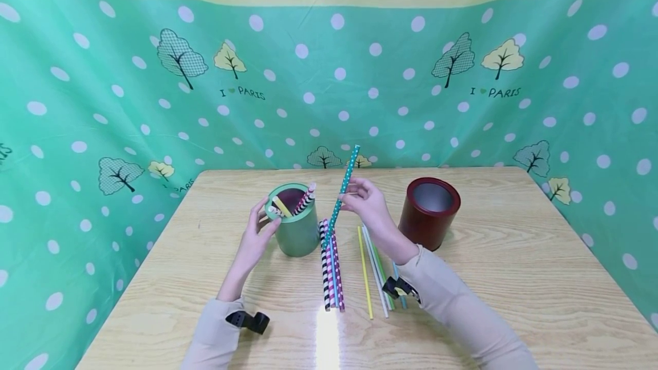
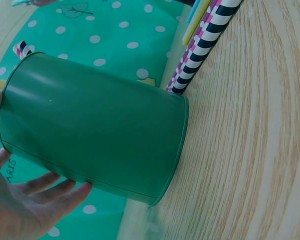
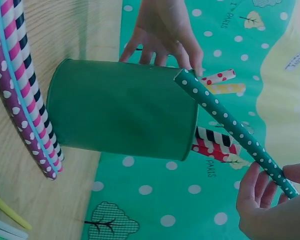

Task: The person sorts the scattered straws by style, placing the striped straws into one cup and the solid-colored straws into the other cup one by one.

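Observation:
My left hand (image 1: 255, 234) grips the green can (image 1: 299, 237) from its left, thumb at the rim and fingers along the side. Inside the can lean several patterned paper straws (image 1: 307, 198), some striped, one yellow and one red-dotted (image 3: 221, 76). Up in the air right of the can, my right hand (image 1: 368, 203) pinches a teal paper straw with white dots (image 1: 347, 177) between thumb and fingers. The straw tilts, its top to the right, and its lower end overlaps a row of patterned straws (image 1: 330, 278) on the table. In the right wrist view its far end crosses the can's rim.
Right of the patterned row lies a group of thin plain straws (image 1: 366, 270), yellow, white, green and blue, partly under my right forearm. A dark red can (image 1: 422, 227) stands upright behind that forearm. A green dotted curtain (image 1: 329, 84) hangs along the wooden table's (image 1: 514, 267) far edge.

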Tool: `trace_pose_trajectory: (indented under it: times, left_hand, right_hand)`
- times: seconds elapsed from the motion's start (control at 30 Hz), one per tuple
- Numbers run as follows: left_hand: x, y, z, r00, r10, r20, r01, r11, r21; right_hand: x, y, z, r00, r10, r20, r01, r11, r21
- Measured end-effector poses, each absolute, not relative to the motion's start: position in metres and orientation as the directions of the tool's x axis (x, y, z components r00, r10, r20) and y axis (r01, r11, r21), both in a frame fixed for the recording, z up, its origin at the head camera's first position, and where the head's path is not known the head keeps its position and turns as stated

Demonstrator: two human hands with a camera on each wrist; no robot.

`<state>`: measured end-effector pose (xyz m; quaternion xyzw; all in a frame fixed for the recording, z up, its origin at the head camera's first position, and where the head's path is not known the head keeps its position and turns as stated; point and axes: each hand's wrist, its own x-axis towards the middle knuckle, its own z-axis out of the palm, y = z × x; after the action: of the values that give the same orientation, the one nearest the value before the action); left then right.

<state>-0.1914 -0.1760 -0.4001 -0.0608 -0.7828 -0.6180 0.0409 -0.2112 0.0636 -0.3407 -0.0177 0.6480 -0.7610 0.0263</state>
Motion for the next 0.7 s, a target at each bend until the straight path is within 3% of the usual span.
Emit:
trace_pose_trajectory:
  times: [0.3, 0.7]
  left_hand:
    - [-0.192, -0.174, -0.398, -0.991, 0.041, 0.126, 0.132, 0.229, 0.964]
    - [-0.192, -0.175, -0.399, -0.991, 0.037, 0.127, 0.133, 0.235, 0.963]
  right_hand:
    - [-0.209, 0.060, -0.326, -0.984, -0.094, 0.153, -0.136, -0.173, -0.976]
    - [-0.205, 0.049, -0.316, -0.919, -0.070, 0.388, -0.363, -0.238, -0.901]
